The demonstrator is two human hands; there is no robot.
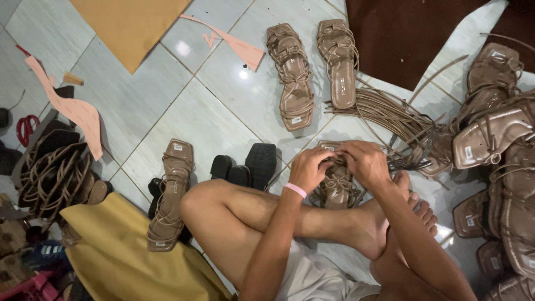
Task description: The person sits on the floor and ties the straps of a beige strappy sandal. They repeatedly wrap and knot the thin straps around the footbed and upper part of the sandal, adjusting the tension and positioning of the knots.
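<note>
A taupe strappy sandal [337, 189] lies on the tiled floor in front of my crossed legs. My left hand [308, 168], with a pink band on its wrist, and my right hand [364, 160] are both closed on the thin straps at the sandal's upper end. Much of the sandal's top is hidden under my fingers. A bundle of loose taupe straps [390, 114] lies just beyond my right hand.
Two finished sandals [312, 64] lie farther out, another [170, 195] at my left knee beside black heel blocks [248, 164]. A pile of sandals [501, 167] fills the right side. Dark brown sheet [407, 33], tan sheet [128, 28], yellow cloth [122, 251], red scissors [25, 127].
</note>
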